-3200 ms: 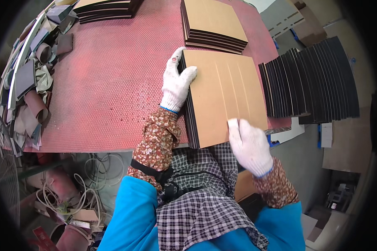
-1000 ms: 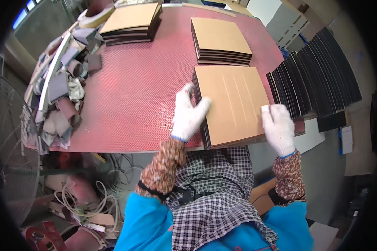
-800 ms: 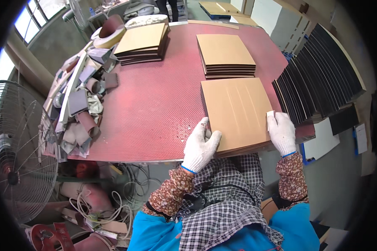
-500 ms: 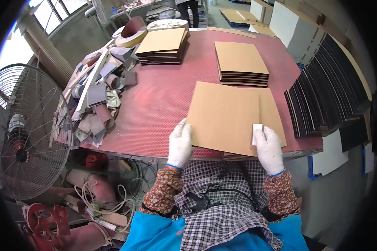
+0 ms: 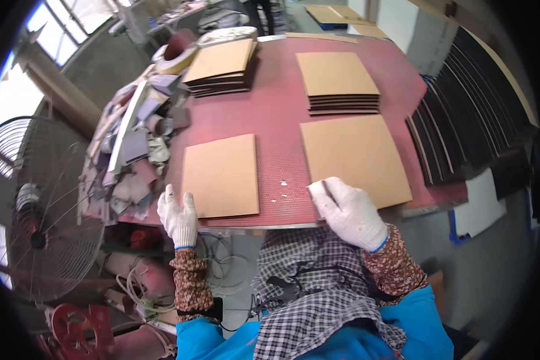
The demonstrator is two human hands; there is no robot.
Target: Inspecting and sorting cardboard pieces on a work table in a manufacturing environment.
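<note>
A flat tan board [image 5: 221, 177] lies by itself at the table's front edge. Beside its left edge is my left hand [image 5: 179, 217], in a white knit glove, with thumb and fingers apart and nothing in them. My right hand [image 5: 353, 213], gloved the same way, is closed on a small white block [image 5: 319, 193] with a dark edge. It hovers over the near left corner of another tan board [image 5: 357, 159], which lies to the right. Between the two boards, a few small white scraps [image 5: 284, 183] lie on the red table.
Two stacks of tan boards with dark edges, a left stack [image 5: 219, 63] and a right stack [image 5: 337, 78], stand farther back. Sandpaper scraps [image 5: 135, 147] heap along the left side of the red textured table [image 5: 276, 78]. A fan [image 5: 39, 210] stands left; black-faced panels [image 5: 468, 114] stand right.
The upper board has gone from the right pile to the table's left front, and my left hand has let go of it. My right hand has moved left with the white block.
</note>
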